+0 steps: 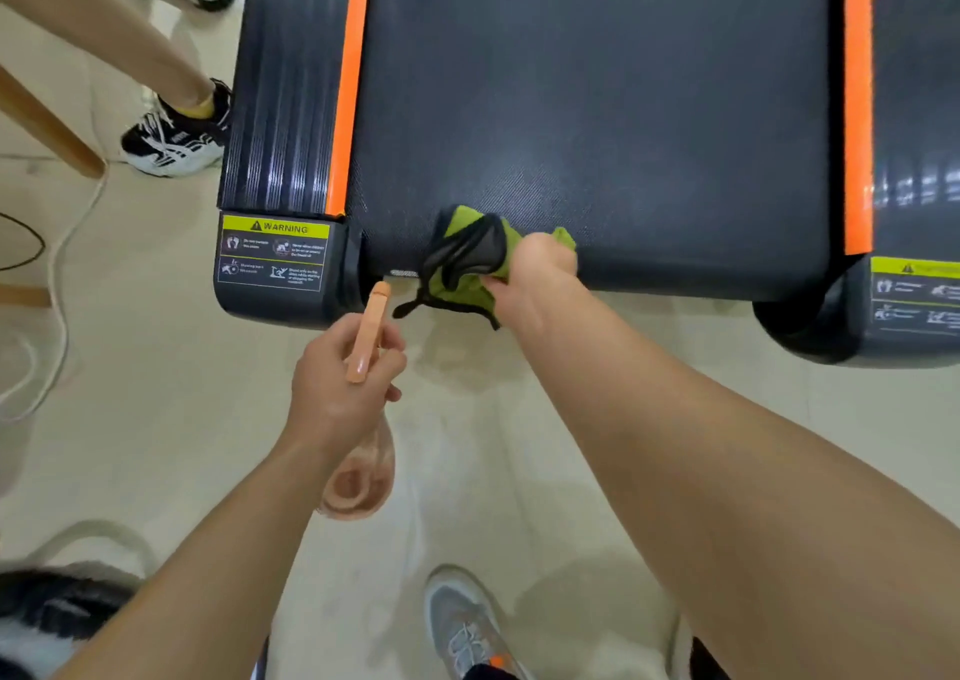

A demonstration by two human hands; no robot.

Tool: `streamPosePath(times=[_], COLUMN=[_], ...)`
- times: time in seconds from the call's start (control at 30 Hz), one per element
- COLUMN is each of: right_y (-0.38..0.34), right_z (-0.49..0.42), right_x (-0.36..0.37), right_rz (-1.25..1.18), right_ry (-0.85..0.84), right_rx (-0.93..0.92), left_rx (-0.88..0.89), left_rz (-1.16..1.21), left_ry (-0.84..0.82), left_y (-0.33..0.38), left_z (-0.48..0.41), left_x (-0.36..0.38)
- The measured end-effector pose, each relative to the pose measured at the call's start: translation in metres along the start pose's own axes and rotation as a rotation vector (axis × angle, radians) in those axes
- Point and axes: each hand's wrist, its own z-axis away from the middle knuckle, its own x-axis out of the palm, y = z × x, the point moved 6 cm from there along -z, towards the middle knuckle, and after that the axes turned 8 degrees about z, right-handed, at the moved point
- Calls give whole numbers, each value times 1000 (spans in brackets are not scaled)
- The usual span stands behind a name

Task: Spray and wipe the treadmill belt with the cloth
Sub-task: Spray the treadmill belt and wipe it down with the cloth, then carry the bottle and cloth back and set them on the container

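In the head view I am looking down on the near end of the treadmill belt (597, 81), a dark textured surface that is running away from me between two orange strips (350, 81). The right hand (540, 268) is reaching forward with its fingers curled round the cloth (470, 258), which is green with black trim. It is holding the cloth bunched up against the belt's near edge, left of the middle. Part of the cloth is lying on the belt and part is hanging over the rounded end, with a black strap dangling toward the floor (597, 409).

The left hand (343, 367) is hovering just short of the treadmill, below and left of the cloth and apart from it. Its fingers are wrapping round the neck of a peach-coloured spray bottle (363, 471). The nozzle is pointing forward at the belt's end, and the round body is hanging under the wrist toward me.

On the left corner of the treadmill a yellow-headed warning label (275, 253) is facing up, and a matching one is showing at the right corner. Beside the left rail another person's black and white shoe (174, 141) is standing on the pale floor, close to a wooden leg (47, 118) and a white cable (57, 289). My wearer's grey shoe (465, 622) is showing at the bottom of the frame
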Motion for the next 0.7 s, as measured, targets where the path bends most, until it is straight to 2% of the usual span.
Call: streamPosePath(times=[0.03, 0.13, 0.2, 0.4, 0.7], right_y=[-9, -46, -71, -117, -147], right_z=[1, 1, 14, 48, 158], right_x=[-16, -87, -126, -186, -187], right_rz=[-67, -103, -62, 47, 403], right_ry=[19, 265, 285, 151, -73], right_rx=[-14, -95, -165, -143, -149], left_rx=[-7, -7, -7, -9, -38], left_rz=[6, 13, 27, 75, 307], left_ry=[-2, -22, -21, 120, 342], left_y=[4, 20, 34, 93, 146], left_z=[5, 20, 34, 83, 181], left_x=[6, 31, 49, 88, 91])
